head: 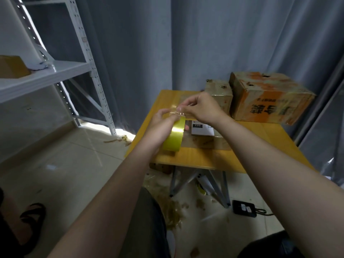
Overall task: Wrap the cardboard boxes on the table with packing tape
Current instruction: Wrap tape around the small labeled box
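**A:** In the head view, what are the two hands doing?

**B:** The person's left hand grips a roll of glossy yellow-green packing tape. Its fingers curl round the roll, and one fingertip shows past the roll's right edge. The right hand is just beyond it and to the right. It pinches the crinkled clear free end of the tape between thumb and fingertips.

**A:** How close are the hands?

**B:** Their fingertips nearly meet above the roll.

**A:** Where are the boxes?

**B:** A flat brown cardboard box with a white label printed "220" lies on the yellow wooden tabletop, below the fingers and just to their right. The roll hides its left edge, and it is unclear whether the roll touches it. Beyond the right fingers stands a small brown cardboard box with a shiny skin. Just beside it, on its right, sits a larger orange-and-brown cardboard box with dark printed characters.

**A:** What else is around?

**B:** Well apart to the left of the left fingers stands a white metal shelf rack, with a small tan carton on one shelf. A grey curtain hangs behind everything. Below the hands, crumpled tape scraps litter the tiled floor near the table legs. A black device with a cable lies to their right, and a dark sandal lies far to the left.
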